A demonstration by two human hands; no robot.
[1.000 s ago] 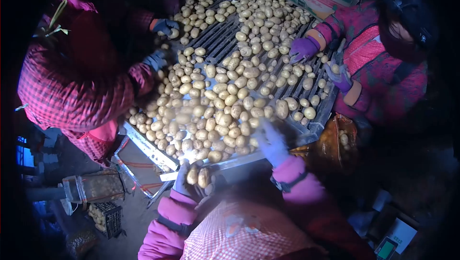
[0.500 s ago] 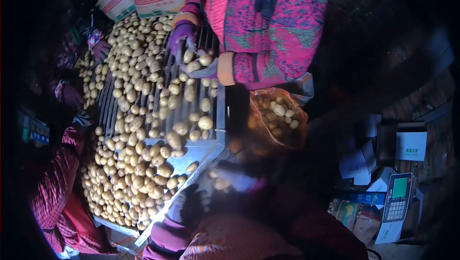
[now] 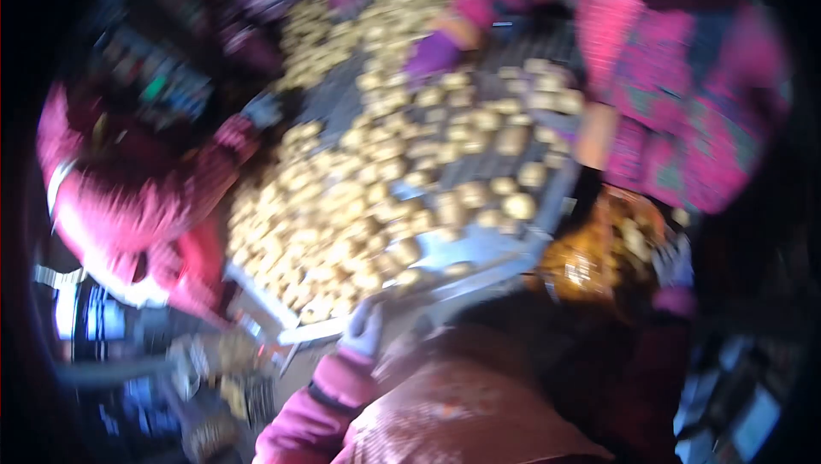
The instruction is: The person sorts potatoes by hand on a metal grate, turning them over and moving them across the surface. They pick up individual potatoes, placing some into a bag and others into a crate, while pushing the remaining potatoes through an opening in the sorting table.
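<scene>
My left hand, in a pale glove, is at the front metal edge of the sorting table; blur hides how its fingers lie. Out to the right, my gloved right hand is at the side of an orange mesh bag with potatoes in its opening. Whether that hand holds anything is too smeared to tell. Many potatoes cover the near part of the table, close to my left hand.
Across the table a co-worker in a pink patterned jacket reaches over the potatoes with purple gloves. Another person in a red-pink sleeve works at the left. More gloved hands show at the far left side. Boxes lie at the lower right.
The view has swung, so the table appears further right. My right hand has moved from near the table's front corner to the mesh bag. The co-worker's hands have parted over the table.
</scene>
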